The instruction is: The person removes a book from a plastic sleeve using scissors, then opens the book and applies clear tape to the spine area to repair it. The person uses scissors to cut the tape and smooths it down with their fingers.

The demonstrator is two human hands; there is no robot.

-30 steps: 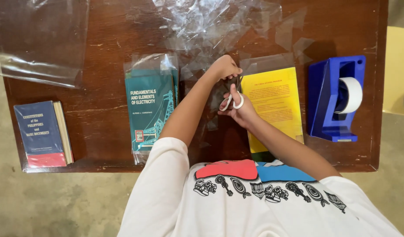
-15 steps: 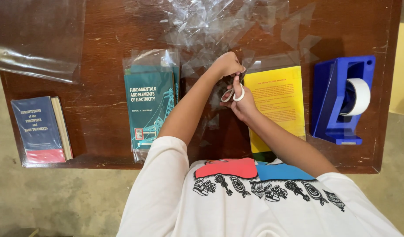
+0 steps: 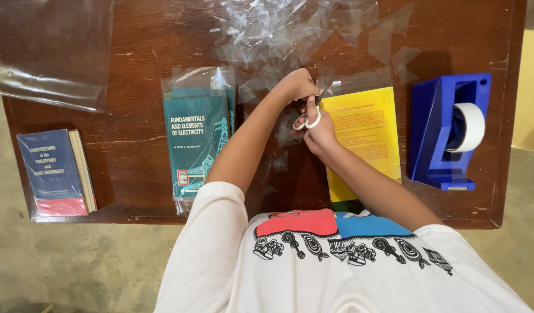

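both hands closed: right hand (image 3: 320,134) grips scissors (image 3: 308,117), left hand (image 3: 296,86) pinches clear plastic (image 3: 325,78).

Both hands (image 3: 307,110) closed, touching, forearms converging mid-table.

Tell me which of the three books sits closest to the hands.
The yellow book, touching the right hand holding scissors. The green one and blue one lie farther left.

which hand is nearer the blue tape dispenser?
Right. The right hand, holding white-handled scissors, sits at the yellow book's left edge, that book's width from the tape dispenser. The left hand is further left, among the clear plastic scraps.
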